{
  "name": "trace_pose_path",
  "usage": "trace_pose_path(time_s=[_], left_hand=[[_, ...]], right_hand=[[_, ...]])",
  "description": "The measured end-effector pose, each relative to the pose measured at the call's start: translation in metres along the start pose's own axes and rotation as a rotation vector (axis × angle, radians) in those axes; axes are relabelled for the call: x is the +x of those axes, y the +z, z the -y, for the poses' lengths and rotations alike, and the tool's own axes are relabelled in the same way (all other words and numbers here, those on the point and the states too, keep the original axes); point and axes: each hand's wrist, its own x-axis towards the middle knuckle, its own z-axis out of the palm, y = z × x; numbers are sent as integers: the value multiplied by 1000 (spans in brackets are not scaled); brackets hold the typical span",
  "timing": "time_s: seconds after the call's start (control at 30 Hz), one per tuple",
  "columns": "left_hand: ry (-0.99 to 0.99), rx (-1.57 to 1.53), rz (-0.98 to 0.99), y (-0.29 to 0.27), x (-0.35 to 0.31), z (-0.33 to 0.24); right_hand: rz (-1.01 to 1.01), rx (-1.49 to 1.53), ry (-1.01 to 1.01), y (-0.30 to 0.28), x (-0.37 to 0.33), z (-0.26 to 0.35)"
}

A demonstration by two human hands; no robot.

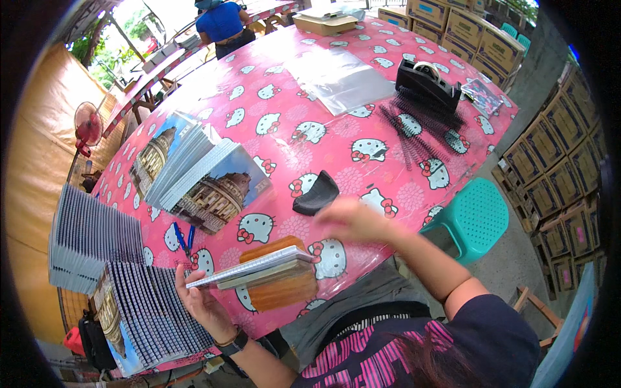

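Handling the notebook [252, 270] seems the step: fingers of the left hand [203, 310] clamp its end over the tabletop [284, 161] — the right hand's [354, 221] blur beyond telling — and next calls for steady support.

notebooks [217, 187] at left on the table [288, 171], tape dispenser [427, 85] back right

the pink table [284, 158], covered in cat-face print, bears piled notebooks [217, 187] at left; a blue-handled tool [178, 234], a dark curved piece [317, 194] and an orange-brown board [281, 296] nearer; clear sheets [343, 84], black coils [407, 136] and a tape dispenser [427, 85] farther off.
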Motion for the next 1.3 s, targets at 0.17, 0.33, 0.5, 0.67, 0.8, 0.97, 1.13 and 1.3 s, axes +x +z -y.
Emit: trace_pose_path(time_s=[0.17,0.33,0.5,0.67,0.8,0.97,1.13,1.3], left_hand=[[-90,72,-85,9,3,11],[-99,83,-179,22,4,4],[201,408,-249,30,-2,1],[548,1115,116,90,-31,-25],[315,1292,424,114,-36,-10],[466,1273,310,111,-38,4],[494,1224,360,108,-33,-7],[452,909,446,88,-26,-15]], right_hand=[[-592,-876,394,-121,9,-96],[-422,-964,551,-145,-15,-151],[-548,-839,508,-173,-7,-145],[-452,-585,526,-172,23,-81],[-115,168,441,-104,31,33],[119,412,368,-49,25,91],[59,319,187,-35,28,88],[111,329,162,-39,33,94]])
